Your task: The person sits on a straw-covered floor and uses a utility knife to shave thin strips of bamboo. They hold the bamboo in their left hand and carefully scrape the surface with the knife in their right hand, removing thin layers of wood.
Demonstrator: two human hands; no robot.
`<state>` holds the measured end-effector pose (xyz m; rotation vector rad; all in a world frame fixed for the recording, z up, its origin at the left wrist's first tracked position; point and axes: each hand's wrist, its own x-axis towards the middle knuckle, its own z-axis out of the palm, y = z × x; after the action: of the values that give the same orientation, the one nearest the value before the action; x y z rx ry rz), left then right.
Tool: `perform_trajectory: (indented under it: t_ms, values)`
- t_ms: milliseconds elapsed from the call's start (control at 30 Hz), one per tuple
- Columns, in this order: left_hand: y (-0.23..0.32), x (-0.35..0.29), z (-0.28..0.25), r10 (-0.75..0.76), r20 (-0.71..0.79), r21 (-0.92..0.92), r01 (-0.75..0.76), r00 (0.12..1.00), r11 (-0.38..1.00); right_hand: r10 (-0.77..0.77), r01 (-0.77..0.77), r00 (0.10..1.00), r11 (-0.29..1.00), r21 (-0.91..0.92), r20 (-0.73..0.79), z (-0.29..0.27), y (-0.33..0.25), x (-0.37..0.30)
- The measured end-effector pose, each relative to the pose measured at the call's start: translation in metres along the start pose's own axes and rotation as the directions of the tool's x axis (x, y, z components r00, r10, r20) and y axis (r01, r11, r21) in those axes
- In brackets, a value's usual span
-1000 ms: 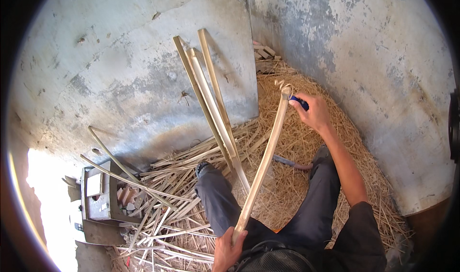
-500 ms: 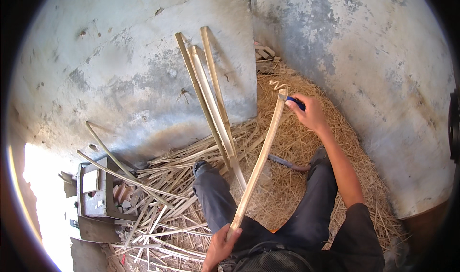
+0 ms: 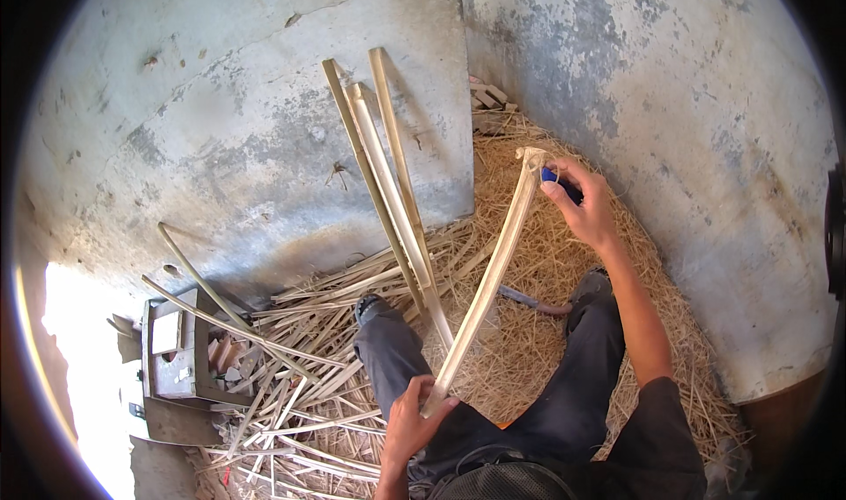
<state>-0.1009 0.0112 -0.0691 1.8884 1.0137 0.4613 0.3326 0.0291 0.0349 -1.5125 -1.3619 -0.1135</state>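
A long pale bamboo strip (image 3: 490,280) runs from my lap up toward the far wall. My left hand (image 3: 414,425) grips its near end above my thigh. My right hand (image 3: 583,205) is closed on a blue-handled tool (image 3: 553,177) pressed against the strip's far tip, where thin shavings curl off. My legs in dark trousers (image 3: 564,394) stretch out over the straw.
Three split bamboo lengths (image 3: 388,174) lean on the concrete wall (image 3: 220,121). Straw and shavings (image 3: 529,350) cover the floor. A pile of thin strips (image 3: 282,385) lies at left beside a small metal box (image 3: 176,359). A curved blade (image 3: 533,302) lies between my legs.
My right hand and the tool have stayed at the strip's far tip. My left hand has shifted slightly on the near end, and the strip has tilted a little.
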Motion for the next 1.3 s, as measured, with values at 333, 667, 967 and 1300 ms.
perform_trajectory:
  t_ms: [333, 667, 967, 1300]
  values:
    - [0.021, 0.022, 0.026, 0.045, -0.016, -0.159, -0.047, 0.999, 0.986, -0.31, 0.284, 0.95, 0.915, -0.287, -0.048, -0.028, -0.018, 0.006]
    - [0.014, 0.021, 0.01, -0.005, 0.383, -0.588, 0.248, 0.924, 0.77, -0.049, 0.017, 0.991, 0.97, -0.242, -0.126, -0.02, -0.044, -0.016]
    - [0.015, 0.021, 0.008, 0.004, 0.429, -0.635, 0.298, 0.903, 0.713, 0.363, -0.379, 0.923, 0.797, 0.47, 0.129, -0.014, -0.038, -0.024]
    - [0.038, 0.016, 0.013, 0.021, -0.112, -0.093, -0.032, 0.993, 0.995, 0.158, -0.131, 0.96, 0.984, -0.124, 0.232, -0.027, -0.067, -0.025]
